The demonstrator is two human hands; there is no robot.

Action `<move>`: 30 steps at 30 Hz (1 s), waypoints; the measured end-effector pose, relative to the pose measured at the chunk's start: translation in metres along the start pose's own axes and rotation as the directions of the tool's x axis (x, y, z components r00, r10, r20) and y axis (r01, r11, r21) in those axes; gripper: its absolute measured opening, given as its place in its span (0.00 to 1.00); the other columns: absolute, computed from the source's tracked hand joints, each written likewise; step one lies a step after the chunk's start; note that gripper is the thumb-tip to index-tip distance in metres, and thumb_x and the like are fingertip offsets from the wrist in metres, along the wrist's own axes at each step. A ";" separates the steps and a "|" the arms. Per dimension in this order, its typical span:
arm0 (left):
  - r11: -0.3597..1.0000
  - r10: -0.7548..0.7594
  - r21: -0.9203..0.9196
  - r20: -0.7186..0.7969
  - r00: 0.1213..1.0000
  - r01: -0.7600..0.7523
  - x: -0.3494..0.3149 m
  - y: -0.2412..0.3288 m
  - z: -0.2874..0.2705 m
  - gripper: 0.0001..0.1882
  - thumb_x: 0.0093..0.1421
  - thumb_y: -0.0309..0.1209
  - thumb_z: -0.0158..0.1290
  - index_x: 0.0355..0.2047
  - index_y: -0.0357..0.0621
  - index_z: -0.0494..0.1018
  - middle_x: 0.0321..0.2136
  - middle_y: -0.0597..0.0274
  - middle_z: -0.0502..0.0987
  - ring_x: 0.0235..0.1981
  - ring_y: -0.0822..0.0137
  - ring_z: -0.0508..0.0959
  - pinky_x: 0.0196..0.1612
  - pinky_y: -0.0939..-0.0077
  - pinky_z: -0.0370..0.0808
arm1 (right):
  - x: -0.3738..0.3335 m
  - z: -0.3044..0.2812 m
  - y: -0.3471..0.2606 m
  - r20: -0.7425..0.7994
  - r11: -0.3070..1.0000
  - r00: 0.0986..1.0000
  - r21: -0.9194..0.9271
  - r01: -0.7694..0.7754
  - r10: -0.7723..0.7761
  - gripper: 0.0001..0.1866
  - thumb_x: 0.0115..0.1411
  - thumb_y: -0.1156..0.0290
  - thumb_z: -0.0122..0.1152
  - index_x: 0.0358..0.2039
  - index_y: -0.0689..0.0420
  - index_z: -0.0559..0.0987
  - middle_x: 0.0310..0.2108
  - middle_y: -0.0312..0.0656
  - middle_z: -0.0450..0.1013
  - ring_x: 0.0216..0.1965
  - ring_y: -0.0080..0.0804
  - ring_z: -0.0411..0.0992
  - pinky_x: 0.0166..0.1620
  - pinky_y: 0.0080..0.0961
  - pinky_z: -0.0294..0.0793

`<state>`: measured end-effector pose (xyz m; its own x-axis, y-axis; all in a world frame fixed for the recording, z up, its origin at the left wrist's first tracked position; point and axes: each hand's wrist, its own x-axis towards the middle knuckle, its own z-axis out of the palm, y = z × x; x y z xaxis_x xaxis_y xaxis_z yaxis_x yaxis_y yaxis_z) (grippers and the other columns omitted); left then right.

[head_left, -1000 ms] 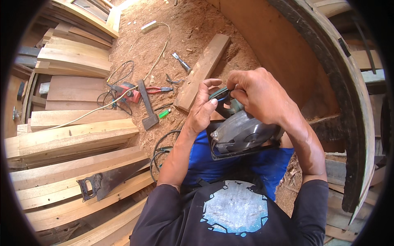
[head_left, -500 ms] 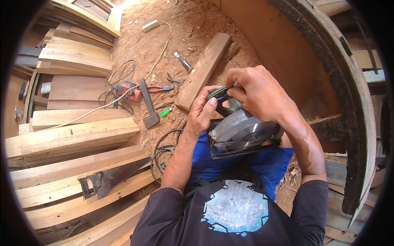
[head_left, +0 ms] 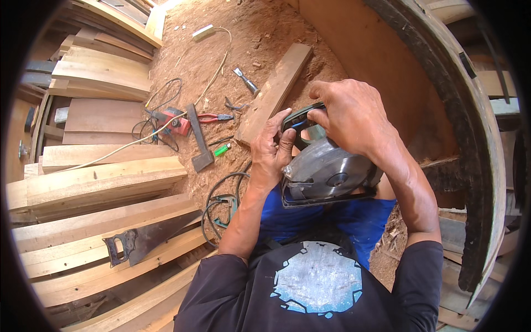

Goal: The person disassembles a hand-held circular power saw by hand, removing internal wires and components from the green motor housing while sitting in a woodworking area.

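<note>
A circular saw (head_left: 332, 171) with a round blade and metal guard rests over my lap. Its dark green handle (head_left: 301, 117) stands toward the far side, with a bit of blue showing inside. My left hand (head_left: 271, 149) grips the handle's left side, thumb on the near face. Curled over the handle's right end is my right hand (head_left: 354, 119), its index finger and thumb closed there. Whether something small sits between those fingertips is hidden. Left of my left forearm, a green frame-shaped piece (head_left: 225, 209) lies beside a dark cable (head_left: 207, 205).
Beyond my hands lie a wooden beam (head_left: 276, 94), a chisel (head_left: 246, 82), red-handled pliers (head_left: 215, 118), a hammer-like tool (head_left: 199, 138), a green lighter (head_left: 222, 150) and a red power tool (head_left: 176, 124). A handsaw (head_left: 149, 238) rests on stacked boards (head_left: 105, 182). A curved wooden wall (head_left: 475, 138) rises right.
My right hand has shifted slightly away from my left, and its fingertips moved along the handle's end. The left fingers have loosened a little. More of the green piece by my left forearm shows.
</note>
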<state>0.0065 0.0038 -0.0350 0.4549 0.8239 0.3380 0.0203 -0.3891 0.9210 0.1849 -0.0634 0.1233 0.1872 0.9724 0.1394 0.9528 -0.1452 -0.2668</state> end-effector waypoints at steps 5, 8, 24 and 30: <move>0.997 0.027 0.077 0.042 0.999 -0.030 0.011 0.002 -0.006 0.23 0.76 0.40 0.60 0.66 0.45 0.79 0.41 0.52 0.85 0.38 0.64 0.82 0.46 0.67 0.80 | 0.005 0.005 0.007 -0.109 0.965 0.979 -0.214 0.149 -0.175 0.15 0.60 0.64 0.76 0.44 0.58 0.89 0.44 0.56 0.84 0.49 0.55 0.82 0.51 0.49 0.80; 0.996 0.067 0.049 0.050 0.997 -0.069 0.025 -0.012 0.000 0.24 0.77 0.42 0.59 0.66 0.44 0.78 0.44 0.55 0.86 0.42 0.68 0.83 0.49 0.68 0.80 | 0.023 0.009 0.023 -0.036 0.987 0.989 -0.077 0.139 -0.142 0.15 0.60 0.64 0.75 0.44 0.59 0.90 0.51 0.54 0.83 0.54 0.53 0.80 0.56 0.47 0.78; 0.787 -0.117 -0.530 0.374 0.920 0.316 0.050 -0.025 -0.023 0.32 0.76 0.48 0.58 0.71 0.41 0.71 0.47 0.60 0.87 0.44 0.74 0.85 0.50 0.76 0.83 | 0.047 -0.007 0.004 0.333 0.972 0.940 0.187 -0.142 0.073 0.15 0.67 0.60 0.68 0.39 0.60 0.90 0.36 0.59 0.84 0.41 0.56 0.84 0.48 0.49 0.81; 0.726 -0.211 -0.454 0.568 0.796 0.517 0.044 -0.021 -0.021 0.21 0.78 0.40 0.58 0.63 0.41 0.79 0.47 0.61 0.87 0.44 0.75 0.86 0.49 0.74 0.84 | 0.010 0.002 0.012 0.289 0.977 0.954 0.169 -0.132 0.079 0.14 0.68 0.62 0.65 0.36 0.62 0.87 0.31 0.59 0.81 0.38 0.61 0.81 0.44 0.53 0.78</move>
<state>0.0079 0.0573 -0.0356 0.8631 0.5038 -0.0353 -0.1548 0.3304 0.9311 0.1973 -0.0550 0.1193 0.1848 0.9691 -0.1634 0.8655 -0.2393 -0.4401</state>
